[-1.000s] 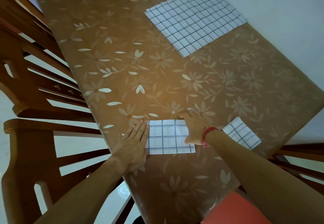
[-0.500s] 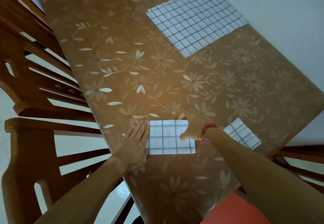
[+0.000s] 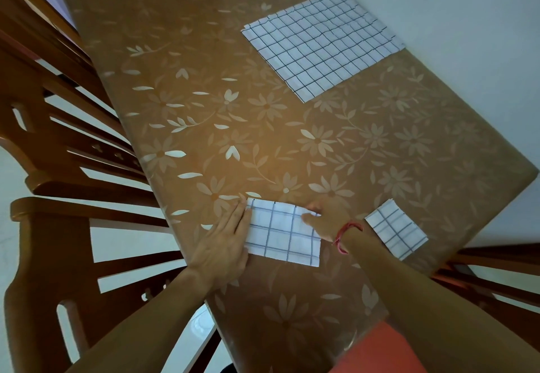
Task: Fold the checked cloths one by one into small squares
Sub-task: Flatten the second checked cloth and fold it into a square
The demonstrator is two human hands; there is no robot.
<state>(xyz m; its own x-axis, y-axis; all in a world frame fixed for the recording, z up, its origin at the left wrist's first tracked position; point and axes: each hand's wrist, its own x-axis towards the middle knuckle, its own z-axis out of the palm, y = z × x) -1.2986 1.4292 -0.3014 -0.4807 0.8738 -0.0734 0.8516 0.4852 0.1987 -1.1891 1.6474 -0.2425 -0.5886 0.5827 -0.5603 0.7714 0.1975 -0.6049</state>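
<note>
Worktop (image 3: 292,144) was covered in a brown sheet with pale flower and leaf print and ran diagonally up the view. Wooden slat-back chair (image 3: 58,226) stood at its left edge, second chair (image 3: 43,60) further back on the same side. Dark wooden rails (image 3: 496,270) showed at lower right. Plain pale wall (image 3: 467,36) ran along the right. Orange fabric (image 3: 380,352) sat at the bottom edge.

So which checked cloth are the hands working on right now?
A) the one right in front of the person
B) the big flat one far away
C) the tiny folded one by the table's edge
A: the left hand presses the near cloth at its left edge and the right hand pinches its right edge; no hand touches the big flat cloth or the small folded square.
</note>
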